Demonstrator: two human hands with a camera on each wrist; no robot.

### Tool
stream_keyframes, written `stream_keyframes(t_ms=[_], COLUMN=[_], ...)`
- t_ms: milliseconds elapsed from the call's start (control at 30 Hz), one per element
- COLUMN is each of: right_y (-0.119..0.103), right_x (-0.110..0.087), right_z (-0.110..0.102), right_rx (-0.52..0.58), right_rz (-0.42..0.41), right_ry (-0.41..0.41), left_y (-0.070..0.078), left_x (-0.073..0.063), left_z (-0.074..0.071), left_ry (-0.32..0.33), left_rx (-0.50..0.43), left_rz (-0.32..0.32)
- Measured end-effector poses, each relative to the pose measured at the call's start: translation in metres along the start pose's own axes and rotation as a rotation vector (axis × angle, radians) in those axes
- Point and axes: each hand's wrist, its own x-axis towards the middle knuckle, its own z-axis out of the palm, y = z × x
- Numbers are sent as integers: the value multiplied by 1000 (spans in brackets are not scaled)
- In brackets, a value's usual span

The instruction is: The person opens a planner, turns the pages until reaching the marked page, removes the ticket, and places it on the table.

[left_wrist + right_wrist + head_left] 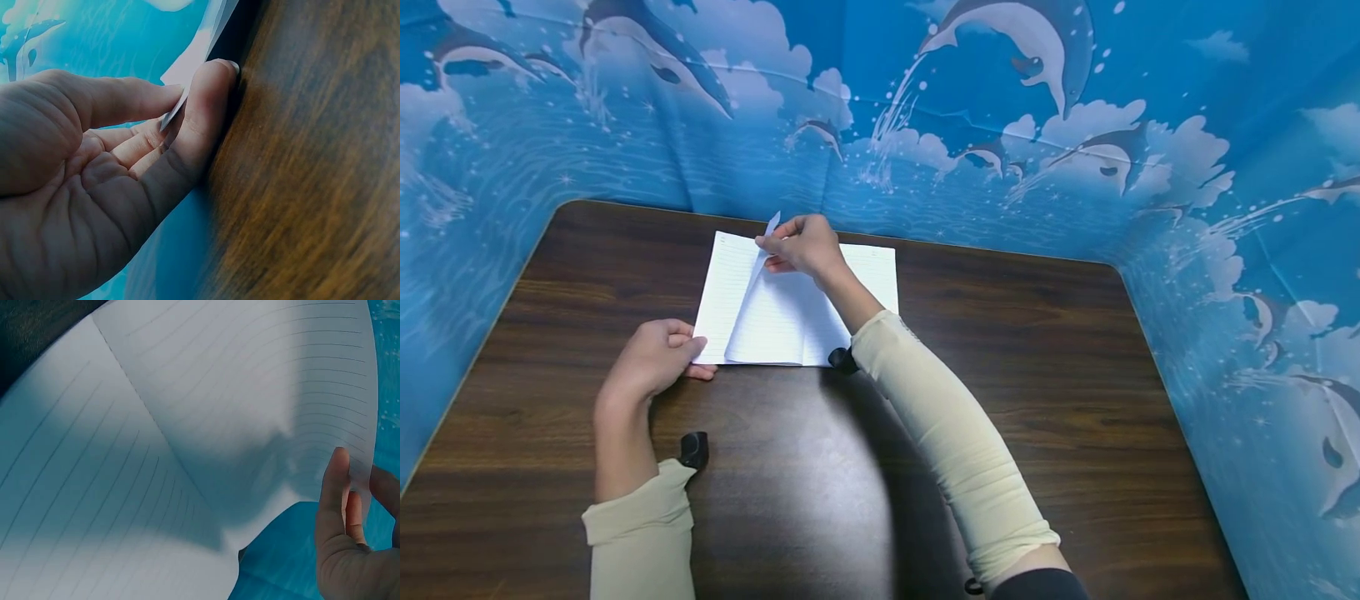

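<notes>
Find the notebook (872, 275) open on the counter (1037, 350), with ruled lines on its paper. Note 1 page (767, 308) raised from the notebook, bowed up along its free left edge. Look to the notebook's far edge for the right hand (805, 244): pinching the raised page near its far corner, between thumb and fingers. Look to the notebook's near left corner for the left hand (655, 357): gripping that corner, with thumb on top and fingers underneath.

Judging by the 2 grips, apparently busy with lifting and turning a page. Cannot tell to which side of the notebook's fold.

To do it well, pinch lightly and close to the paper's edge, to avoid creasing the corner. Check for 2 sheets caught together before swinging anything over. Lead the page in an even arc across the notebook's fold rather than pulling straight up, to spare the binding. Let the near end of the page follow without buckling. Press the notebook's near left corner down with the left hand, to stop any sliding or twisting. Lift the right forearm, crossing above the notebook's right half, high enough to leave room for the paper. Mind the shadow on the notebook, likely to hide a fold or crease.
</notes>
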Motion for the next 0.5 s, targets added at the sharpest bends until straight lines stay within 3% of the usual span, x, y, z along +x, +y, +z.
stream_keyframes(t_ms=[367, 500], right_y=[5, 10], right_x=[3, 5], right_z=[14, 17], right_rx=[-129, -252], right_rz=[-19, -19], right_ry=[29, -47], left_y=[1, 0], left_x=[-1, -1], left_z=[1, 1], left_ry=[5, 14], left_rx=[-23, -32], left_rz=[-17, -6])
